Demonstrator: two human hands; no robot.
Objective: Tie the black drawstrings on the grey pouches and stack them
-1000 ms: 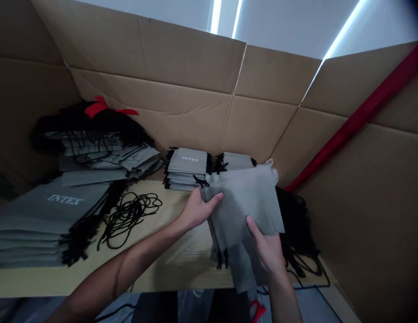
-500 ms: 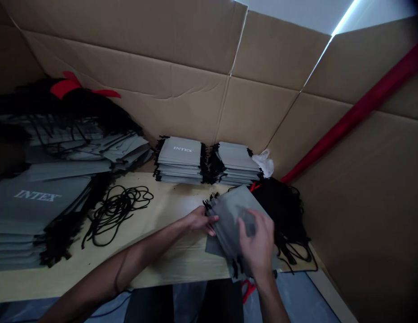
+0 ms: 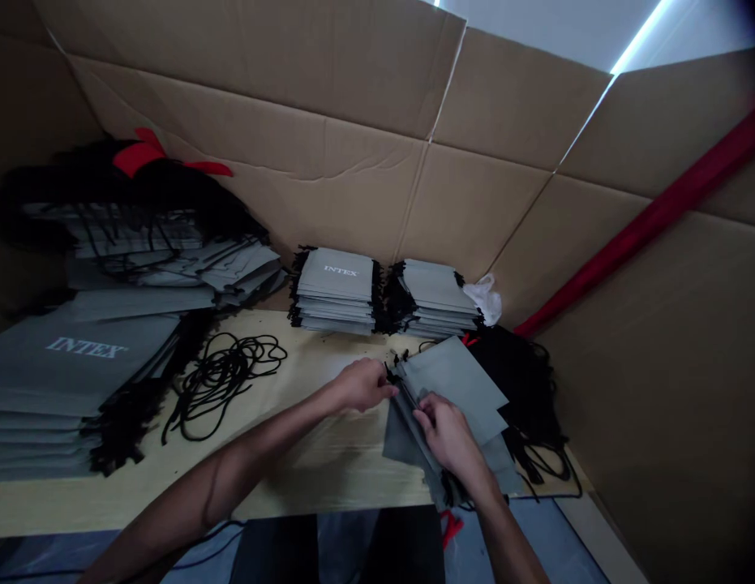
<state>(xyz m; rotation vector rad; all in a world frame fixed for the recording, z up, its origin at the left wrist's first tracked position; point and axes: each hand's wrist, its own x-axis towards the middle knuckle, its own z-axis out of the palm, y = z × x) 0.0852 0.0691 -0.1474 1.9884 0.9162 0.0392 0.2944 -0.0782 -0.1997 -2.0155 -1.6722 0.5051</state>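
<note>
Pouches (image 3: 455,371), grey, corded, in a fanned pile: at 3 o'clock from the left hand (image 3: 366,384), beneath the nearer right hand (image 3: 448,431); long left edge running 11 to 5 o'clock. Right fingers nearly closed, pinching that edge; left fingers curled at black cord ends (image 3: 389,374), hold unclear.

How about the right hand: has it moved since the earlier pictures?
Yes: the right hand has moved left, judged against the small stack of INTEX-printed grey bags by the cardboard wall.
</note>
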